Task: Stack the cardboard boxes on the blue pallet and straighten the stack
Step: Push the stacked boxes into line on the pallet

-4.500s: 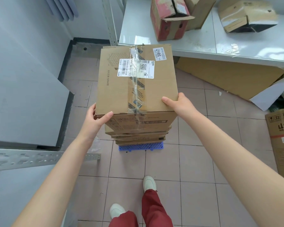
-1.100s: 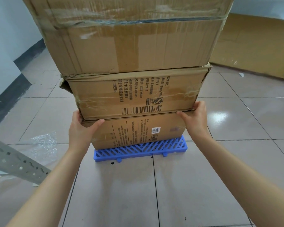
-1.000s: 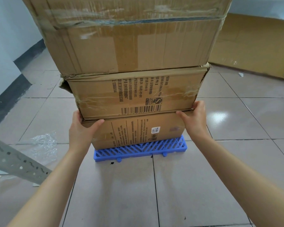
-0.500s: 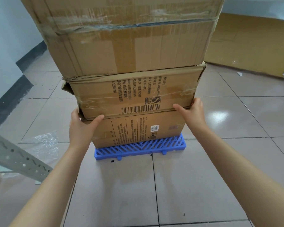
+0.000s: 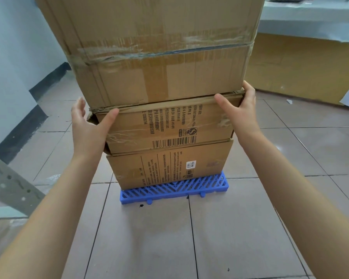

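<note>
Three cardboard boxes stand stacked on the blue pallet (image 5: 175,189) on the tiled floor. The bottom box (image 5: 169,166) carries small labels. Above it, the middle box (image 5: 165,127) shows a barcode and sticks out a little to the left. A large taped top box (image 5: 155,49) overhangs both. My left hand (image 5: 89,127) presses the middle box's left front corner, thumb across its top edge. My right hand (image 5: 244,109) grips its right upper corner, fingers wrapped around the side just under the top box.
A flattened cardboard sheet (image 5: 302,67) leans under a white shelf (image 5: 310,21) at the back right. A grey perforated metal bar (image 5: 10,184) slants in at the left, with crumpled clear plastic beside it. A white wall with a dark skirting runs along the left.
Both hands rose from the seam between the bottom and middle boxes to the middle box's upper corners. The view has come closer and tilted up slightly.
</note>
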